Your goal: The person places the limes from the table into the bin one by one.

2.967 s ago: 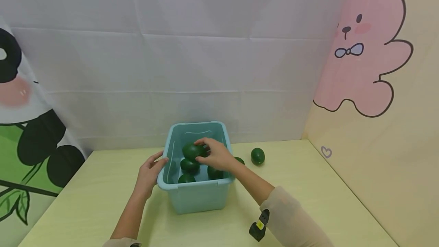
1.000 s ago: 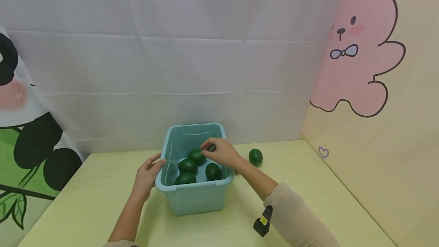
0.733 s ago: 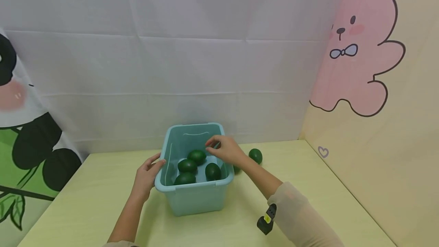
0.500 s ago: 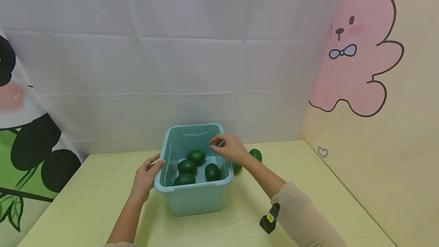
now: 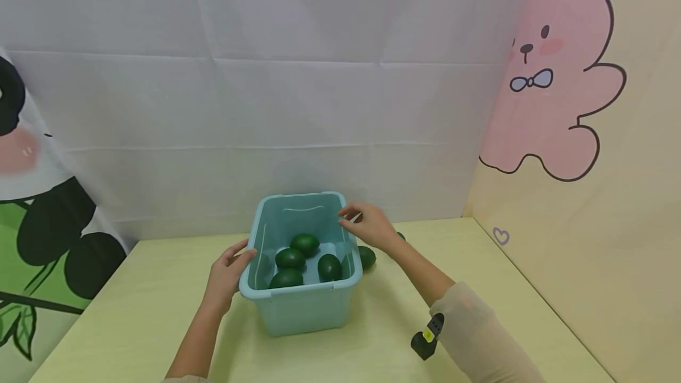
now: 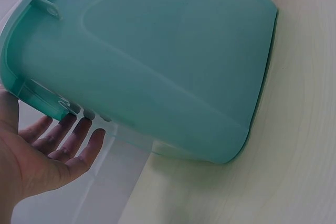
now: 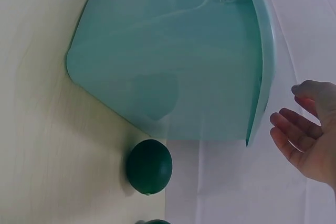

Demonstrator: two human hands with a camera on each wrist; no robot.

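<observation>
A light-blue plastic bin [image 5: 305, 312] stands on the table, with several dark green avocados [image 5: 290, 258] lying on its floor. My left hand [image 5: 226, 273] holds the bin's left rim, thumb over the edge. In the left wrist view its fingers [image 6: 79, 142] reach under the outside of that rim. My right hand [image 5: 372, 229] hovers by the bin's right rim with loosely bent fingers and nothing in them; the right wrist view shows it apart from the rim. Beside the bin's right wall lies a loose avocado [image 7: 149, 166]. Another avocado [image 5: 401, 235] is mostly hidden behind the right wrist.
The pale yellow table [image 5: 133, 318] ends at a white cloth backdrop [image 5: 298, 105] close behind the bin. A cream wall [image 5: 601, 241] with a pink bear drawing bounds the right side. A panda picture [image 5: 48, 217] stands at the left.
An avocado held by my right hand three seconds ago now lies in the bin, released. That hand has since moved right, out over the right rim. My left hand stays on the bin.
</observation>
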